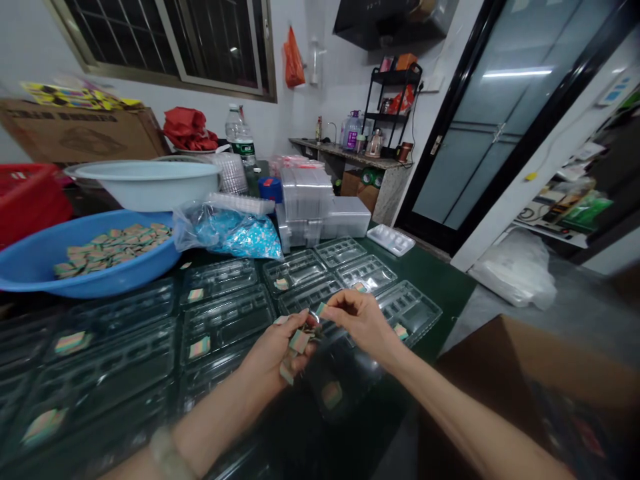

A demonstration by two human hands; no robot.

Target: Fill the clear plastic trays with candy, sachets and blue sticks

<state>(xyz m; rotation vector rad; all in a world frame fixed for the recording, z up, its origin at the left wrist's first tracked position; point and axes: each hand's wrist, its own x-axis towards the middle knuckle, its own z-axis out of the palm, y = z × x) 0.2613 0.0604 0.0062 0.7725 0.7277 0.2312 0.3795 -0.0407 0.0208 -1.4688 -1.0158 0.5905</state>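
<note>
My left hand is closed around several small striped sponge-like pieces, pink, cream and green. Right beside it, my right hand pinches one such piece between thumb and fingers. Both hands are above clear plastic trays with moulded compartments, laid out in rows on the dark green table. Similar striped pieces sit in a corner compartment of several trays, such as the piece left of my left hand and the piece beyond my right wrist.
A blue basin full of striped pieces stands at the left, before a pale basin. Behind the trays are a bag of blue packets and stacked clear boxes. A white tray lies far right; a cardboard box stands lower right.
</note>
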